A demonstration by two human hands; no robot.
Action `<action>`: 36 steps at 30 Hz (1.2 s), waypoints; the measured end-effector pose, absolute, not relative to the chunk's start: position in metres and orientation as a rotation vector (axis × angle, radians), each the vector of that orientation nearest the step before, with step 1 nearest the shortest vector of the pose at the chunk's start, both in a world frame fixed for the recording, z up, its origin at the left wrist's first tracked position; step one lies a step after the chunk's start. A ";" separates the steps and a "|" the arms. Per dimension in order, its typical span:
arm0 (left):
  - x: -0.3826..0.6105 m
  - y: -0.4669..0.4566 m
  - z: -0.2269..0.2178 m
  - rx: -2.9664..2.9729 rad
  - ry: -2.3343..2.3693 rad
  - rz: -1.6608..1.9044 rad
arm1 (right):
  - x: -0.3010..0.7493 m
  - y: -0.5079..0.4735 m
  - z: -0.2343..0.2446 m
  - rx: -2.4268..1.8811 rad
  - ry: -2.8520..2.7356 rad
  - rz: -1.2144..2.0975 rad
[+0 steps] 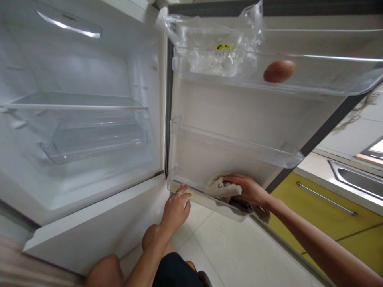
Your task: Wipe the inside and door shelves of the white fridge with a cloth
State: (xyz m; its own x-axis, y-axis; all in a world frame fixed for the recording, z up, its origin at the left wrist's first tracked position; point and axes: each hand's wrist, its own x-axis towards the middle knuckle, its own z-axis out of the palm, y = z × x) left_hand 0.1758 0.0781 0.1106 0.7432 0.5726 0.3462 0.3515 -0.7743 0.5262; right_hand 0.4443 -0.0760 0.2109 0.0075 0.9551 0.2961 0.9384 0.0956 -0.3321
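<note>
My right hand (250,190) is closed on a pale, crumpled cloth (220,186), pressed inside the lowest clear bin (203,199) of the open fridge door. Darker folds of the cloth hang down behind the bin's front wall and past its right end. The rim of that same bin is under my left hand (176,205), whose fingers are extended and apart; a ring shows on one of them. Part of the right-hand fingers is hidden by the cloth.
The upper door shelf (317,85) bears a brown egg (279,71) and a clear plastic bag (221,52). Below it runs a middle door shelf (239,145). Left is the fridge interior with a glass shelf (77,100) and clear drawer (98,139). Yellow cabinets (320,211) and a sink (359,179) stand right.
</note>
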 end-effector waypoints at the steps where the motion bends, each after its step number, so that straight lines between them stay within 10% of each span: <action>1: 0.176 0.078 0.111 2.510 0.705 0.696 | 0.443 -0.088 0.218 -1.810 -1.887 -0.105; 10: 0.179 0.072 0.115 2.531 0.745 0.677 | 0.433 -0.171 0.247 -1.561 -1.368 -1.193; 36: 0.185 0.071 0.117 2.580 0.810 0.679 | 0.426 -0.194 0.212 -1.318 -0.743 -1.486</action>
State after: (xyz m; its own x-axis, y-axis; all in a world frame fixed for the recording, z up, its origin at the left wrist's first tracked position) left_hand 0.1854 0.0709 0.1169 0.7215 0.6054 0.3362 0.4370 -0.7746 0.4572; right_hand 0.4259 -0.1943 0.2116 0.0653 -0.2661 0.9617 0.9290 -0.3357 -0.1559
